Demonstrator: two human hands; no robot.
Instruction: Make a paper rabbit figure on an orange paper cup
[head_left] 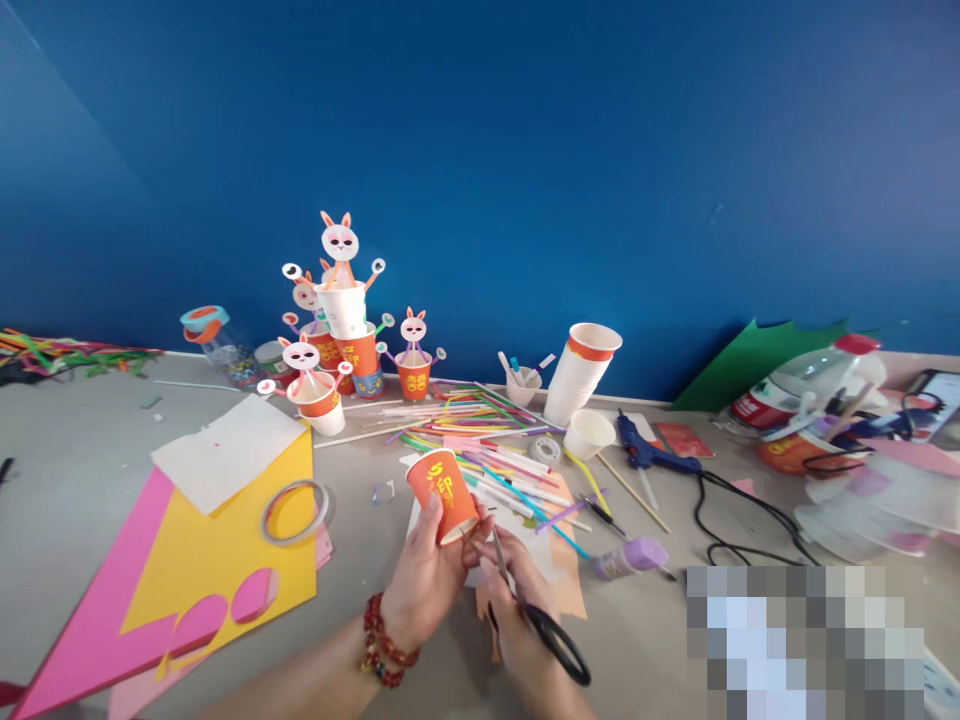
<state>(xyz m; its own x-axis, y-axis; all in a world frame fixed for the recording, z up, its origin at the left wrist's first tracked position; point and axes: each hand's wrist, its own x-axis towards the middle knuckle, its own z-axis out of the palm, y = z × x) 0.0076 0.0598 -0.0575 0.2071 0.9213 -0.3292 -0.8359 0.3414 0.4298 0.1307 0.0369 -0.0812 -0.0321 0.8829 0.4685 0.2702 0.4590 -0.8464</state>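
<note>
My left hand (424, 585) is wrapped round an orange paper cup (442, 493) with gold characters, held tilted above the grey table (67, 480). A red bead bracelet sits on that wrist. My right hand (517, 610) grips black-handled scissors (536, 610), and their blade tips touch the cup's rim. Both hands are near the table's front edge, close together.
Yellow and pink sheets (225, 560) with a tape roll (295, 510) lie at the left. Bunny cup figures (341, 340) stand at the back. Coloured straws (480, 440), stacked cups (581, 375), a blue glue gun (645, 450), a glue stick (634, 557) and a bottle (806, 385) lie to the right.
</note>
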